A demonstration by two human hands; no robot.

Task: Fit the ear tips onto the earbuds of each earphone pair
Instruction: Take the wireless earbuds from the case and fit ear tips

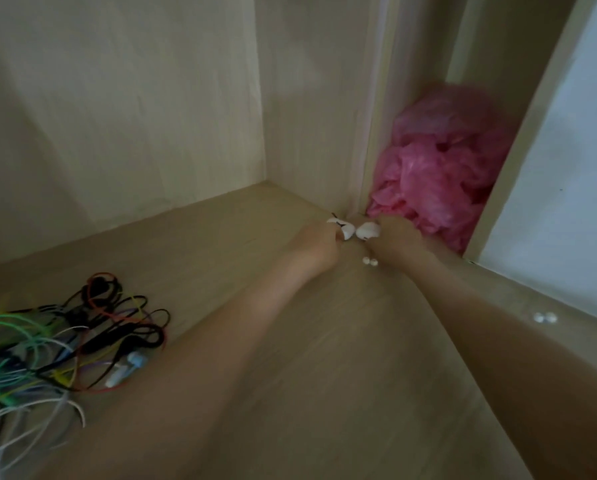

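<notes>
Reach is short: I see my left hand (319, 242) curled on a white earbud (338, 226), my right hand (396, 237) pinching a second earbud (368, 231), and two loose ear tips (370, 261) on the surface (325, 375) at six o'clock from both, slightly nearer the right hand.

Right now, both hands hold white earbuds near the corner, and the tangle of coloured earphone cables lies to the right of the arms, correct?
No. The head view shows the tangle of coloured earphone cables left of the arms, not right. The left hand and right hand do hold white earbuds near the corner.
</notes>
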